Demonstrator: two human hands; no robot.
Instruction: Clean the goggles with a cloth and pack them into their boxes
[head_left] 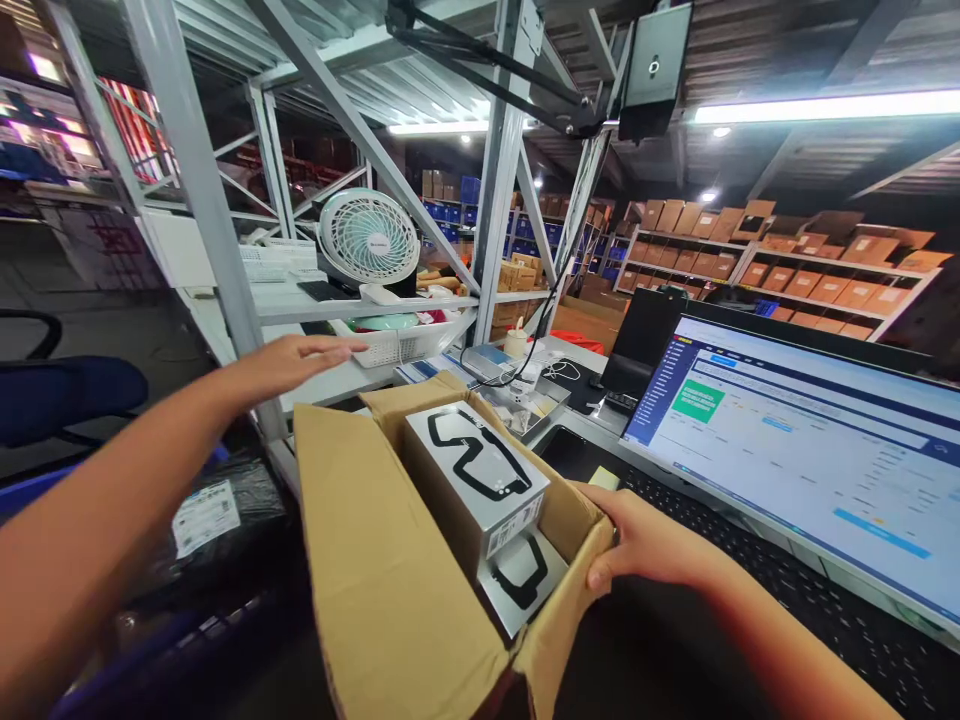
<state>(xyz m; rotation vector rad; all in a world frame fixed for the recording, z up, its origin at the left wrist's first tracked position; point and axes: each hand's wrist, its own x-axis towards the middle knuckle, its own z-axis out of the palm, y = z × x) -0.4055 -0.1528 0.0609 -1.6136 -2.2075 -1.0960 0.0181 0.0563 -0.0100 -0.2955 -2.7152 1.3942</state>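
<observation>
Cardboard box (382,540) gripped by right hand (645,540), left hand (292,365) near basket (397,350).

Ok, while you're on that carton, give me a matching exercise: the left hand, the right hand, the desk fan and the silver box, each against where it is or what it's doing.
1. left hand
2. right hand
3. white desk fan
4. silver box with black print

A. inside the open cardboard carton
B. gripping the carton's edge
C. open, reaching beside the white plastic basket
D. standing on the shelf

Pairs: 1-C, 2-B, 3-D, 4-A
</observation>
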